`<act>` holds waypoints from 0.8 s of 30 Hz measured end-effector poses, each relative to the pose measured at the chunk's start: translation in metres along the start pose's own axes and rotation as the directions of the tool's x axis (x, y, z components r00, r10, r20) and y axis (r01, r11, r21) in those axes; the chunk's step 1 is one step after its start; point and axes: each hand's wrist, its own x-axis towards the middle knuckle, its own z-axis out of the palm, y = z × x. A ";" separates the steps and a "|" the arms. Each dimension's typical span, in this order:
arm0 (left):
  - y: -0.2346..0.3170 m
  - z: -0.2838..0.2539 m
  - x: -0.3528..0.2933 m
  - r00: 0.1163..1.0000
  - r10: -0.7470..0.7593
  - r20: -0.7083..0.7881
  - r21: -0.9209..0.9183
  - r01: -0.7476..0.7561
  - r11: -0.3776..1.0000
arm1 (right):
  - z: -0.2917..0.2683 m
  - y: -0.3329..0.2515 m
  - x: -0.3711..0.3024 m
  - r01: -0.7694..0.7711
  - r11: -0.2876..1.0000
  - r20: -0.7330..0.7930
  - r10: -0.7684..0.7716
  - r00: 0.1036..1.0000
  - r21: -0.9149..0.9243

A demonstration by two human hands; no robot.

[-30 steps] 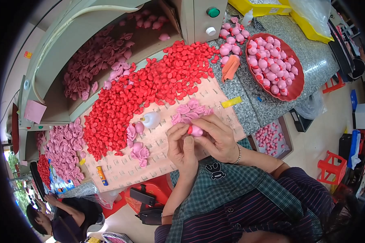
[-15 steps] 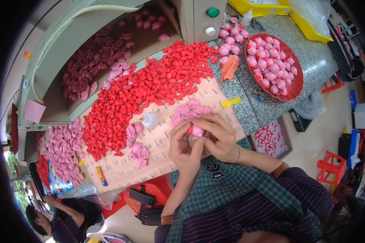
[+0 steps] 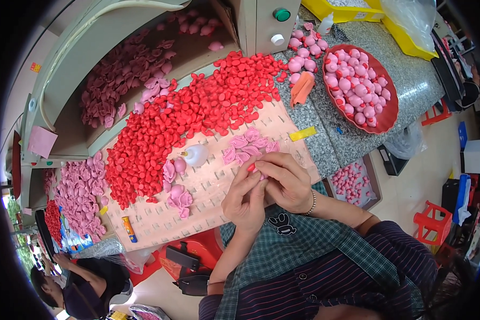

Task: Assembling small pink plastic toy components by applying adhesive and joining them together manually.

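A pink-and-red piece (image 3: 252, 167) was clamped between the fingertips of the left hand (image 3: 244, 204) and right hand (image 3: 287, 184). Pink petal shapes (image 3: 250, 150) lay at its twelve o'clock, red pieces (image 3: 189, 114) at ten, a red bowl (image 3: 392, 106) at two.

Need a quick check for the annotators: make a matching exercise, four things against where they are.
Things
1. Pink-and-red piece
2. Round white bottle
3. Red bowl
4. Orange-and-blue tube

Places
A. On the speckled grey counter, full of pink balls
B. Near the left end of the pale pink mat, toward the person
C. Between the fingertips of the left hand and right hand
D. Mid-mat, nozzle toward the red pile

Pairs: 1-C, 2-D, 3-A, 4-B
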 end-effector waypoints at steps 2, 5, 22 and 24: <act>-0.001 0.000 0.000 1.000 0.008 -0.009 -0.010 -0.008 1.000 | 0.003 0.001 -0.004 0.006 1.000 -0.015 -0.006 1.000 -0.006; -0.002 0.000 0.001 1.000 0.019 0.004 -0.050 -0.019 0.999 | 0.003 0.001 -0.007 0.017 1.000 -0.037 -0.017 0.999 -0.019; -0.002 -0.005 -0.009 0.993 0.037 0.112 -0.141 -0.021 0.990 | -0.001 0.009 -0.007 -0.393 0.278 0.285 0.358 0.889 0.876; -0.004 -0.011 -0.007 0.976 0.070 0.205 -0.139 -0.042 0.989 | -0.004 0.001 -0.001 -0.468 0.113 0.366 0.475 0.800 0.877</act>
